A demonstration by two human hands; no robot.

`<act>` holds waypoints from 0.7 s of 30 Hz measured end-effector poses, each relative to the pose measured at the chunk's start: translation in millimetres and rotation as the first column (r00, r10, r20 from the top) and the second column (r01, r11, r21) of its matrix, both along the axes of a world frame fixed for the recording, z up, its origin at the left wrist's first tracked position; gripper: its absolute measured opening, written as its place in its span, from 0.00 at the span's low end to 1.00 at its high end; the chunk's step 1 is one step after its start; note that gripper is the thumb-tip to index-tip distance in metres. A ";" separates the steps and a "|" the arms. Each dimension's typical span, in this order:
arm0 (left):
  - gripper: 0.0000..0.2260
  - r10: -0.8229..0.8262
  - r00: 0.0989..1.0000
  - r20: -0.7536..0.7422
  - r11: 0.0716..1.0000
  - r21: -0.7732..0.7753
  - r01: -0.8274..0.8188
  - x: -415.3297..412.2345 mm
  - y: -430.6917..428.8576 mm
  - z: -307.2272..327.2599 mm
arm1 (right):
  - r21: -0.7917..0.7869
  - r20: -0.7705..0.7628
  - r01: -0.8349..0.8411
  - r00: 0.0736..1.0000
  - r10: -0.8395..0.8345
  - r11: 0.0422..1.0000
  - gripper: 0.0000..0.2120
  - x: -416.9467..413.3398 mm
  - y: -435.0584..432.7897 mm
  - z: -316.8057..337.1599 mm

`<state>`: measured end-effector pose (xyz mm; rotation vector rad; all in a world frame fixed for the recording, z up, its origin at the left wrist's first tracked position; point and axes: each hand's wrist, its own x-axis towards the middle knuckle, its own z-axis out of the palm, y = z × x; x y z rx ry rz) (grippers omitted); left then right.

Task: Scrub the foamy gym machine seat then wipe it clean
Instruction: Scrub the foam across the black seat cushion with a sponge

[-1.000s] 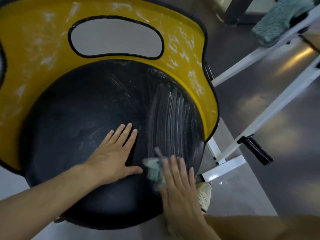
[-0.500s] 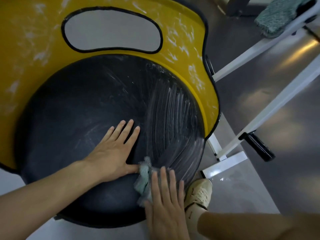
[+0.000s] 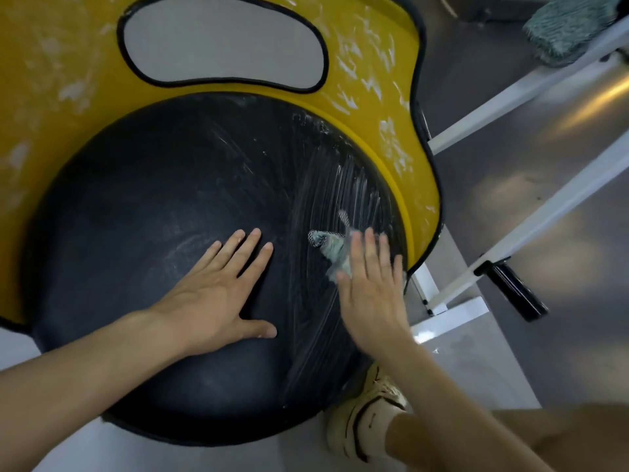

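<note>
Pressing the scrubber (image 3: 327,247) flat with my right hand (image 3: 371,284), fingers straight, I hide most of it; only a blurred netted edge shows, on the foamy right side of the seat (image 3: 153,216). My left hand (image 3: 218,294) lies spread just left. Far right, a towel (image 3: 571,25) is cut off.

Foam-streaked black seat (image 3: 170,199) with mesh scrubber (image 3: 328,247)
The round, domed seat carries white streaks on its right side, where the pale green scrubber lies.

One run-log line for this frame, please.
phase: scrubbing | left hand: flat on black seat | right hand: pressing mesh scrubber on seat's foamy right side | yellow panel: foam flecks
</note>
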<state>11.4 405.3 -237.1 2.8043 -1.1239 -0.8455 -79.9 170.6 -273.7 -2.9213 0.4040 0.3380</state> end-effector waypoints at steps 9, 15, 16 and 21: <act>0.53 0.031 0.999 0.018 0.999 0.011 -0.032 6.0 2.1 0.3 | 0.009 0.002 -0.297 0.955 0.297 0.955 0.32 -47.5 62.0 3.8; 0.54 0.075 0.997 0.014 0.997 0.000 -0.075 11.1 7.7 -0.4 | 0.002 -0.002 -0.066 0.998 0.066 0.998 0.30 123.8 -17.8 3.6; 0.54 0.082 0.997 0.013 0.997 -0.005 -0.082 13.1 8.5 -0.7 | 0.015 -0.010 -0.028 1.000 0.028 1.000 0.30 152.6 -29.8 4.2; 0.53 0.072 0.997 0.013 0.997 -0.027 -0.071 23.4 8.6 -1.5 | 0.031 -0.056 0.024 0.998 -0.022 0.999 0.30 217.6 -56.7 6.5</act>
